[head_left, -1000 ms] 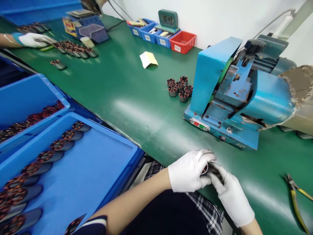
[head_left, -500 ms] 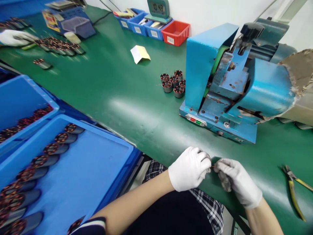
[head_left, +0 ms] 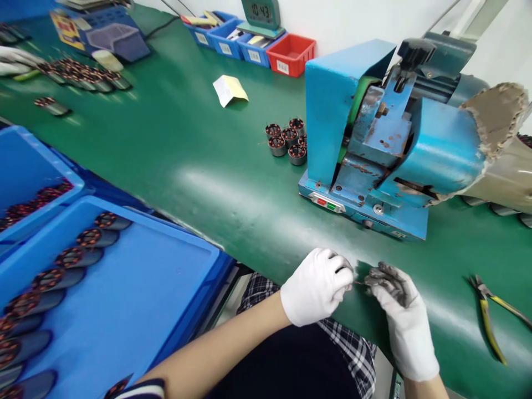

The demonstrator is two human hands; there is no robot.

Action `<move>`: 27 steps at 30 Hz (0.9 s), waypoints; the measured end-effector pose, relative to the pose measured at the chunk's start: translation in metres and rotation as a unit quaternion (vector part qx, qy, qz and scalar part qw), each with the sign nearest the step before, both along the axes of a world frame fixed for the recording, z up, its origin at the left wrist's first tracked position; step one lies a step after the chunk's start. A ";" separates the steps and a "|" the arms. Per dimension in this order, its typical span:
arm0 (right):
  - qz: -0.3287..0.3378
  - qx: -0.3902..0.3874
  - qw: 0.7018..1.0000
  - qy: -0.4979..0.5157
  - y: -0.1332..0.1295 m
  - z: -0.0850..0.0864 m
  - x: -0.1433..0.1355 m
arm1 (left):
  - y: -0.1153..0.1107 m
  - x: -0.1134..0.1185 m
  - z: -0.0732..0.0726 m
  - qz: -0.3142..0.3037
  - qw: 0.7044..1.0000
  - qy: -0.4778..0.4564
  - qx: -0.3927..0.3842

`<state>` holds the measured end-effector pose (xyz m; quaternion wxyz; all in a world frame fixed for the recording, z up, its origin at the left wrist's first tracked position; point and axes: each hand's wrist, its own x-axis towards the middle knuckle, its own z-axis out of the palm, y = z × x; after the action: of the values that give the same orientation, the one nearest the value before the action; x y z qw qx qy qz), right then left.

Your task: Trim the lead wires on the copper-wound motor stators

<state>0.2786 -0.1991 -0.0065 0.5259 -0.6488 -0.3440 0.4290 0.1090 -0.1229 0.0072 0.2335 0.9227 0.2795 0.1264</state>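
My left hand (head_left: 319,285), in a white glove, is closed above the near edge of the green table (head_left: 199,144). A thin reddish wire (head_left: 358,283) sticks out from its fingertips; whatever else those fingers cover is hidden. Just to the right is my right hand (head_left: 401,316), its glove stained grey, with fingers curled loosely and spread apart. Its fingertips are near the wire's free end, and I see nothing held in them. Pliers with yellow handles (head_left: 487,310) lie open at the right.
A blue belt machine (head_left: 374,149) stands beyond my hands. Wound cores (head_left: 286,141) stand left of it. Blue trays (head_left: 166,266) with more cores are at the left. Small bins (head_left: 291,55) and a clock (head_left: 261,12) line the wall. Another person's gloved hand (head_left: 16,60) is far left.
My right hand has opened its fingers and turned upward, drawing slightly away from the wire. My left hand stays closed in nearly the same place. The whole view has shifted a little.
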 end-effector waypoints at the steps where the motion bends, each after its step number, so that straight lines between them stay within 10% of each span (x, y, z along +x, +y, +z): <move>1: 0.024 0.032 0.996 -0.078 -0.001 -0.002 -0.002 | 0.000 0.000 0.000 -0.002 1.000 0.004 0.003; 6: 0.197 0.192 0.822 -0.498 0.007 0.003 -0.008 | 0.003 0.002 0.003 -0.011 0.999 0.041 0.022; 10: 0.284 0.224 0.698 -0.618 0.019 0.013 -0.001 | 0.003 0.002 0.004 -0.012 0.999 0.044 0.001; 18: 0.231 0.136 0.867 -0.420 0.022 0.000 -0.006 | 0.019 -0.018 0.002 0.015 0.983 -0.086 -0.164; 27: 0.193 0.219 0.798 -0.528 0.022 0.024 -0.002 | 0.012 -0.008 0.003 0.103 0.951 -0.172 -0.235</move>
<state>0.2765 -0.1773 0.0176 0.2973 -0.5619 -0.7715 0.0263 0.1006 -0.1112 0.0098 0.4741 0.7719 0.3507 0.2376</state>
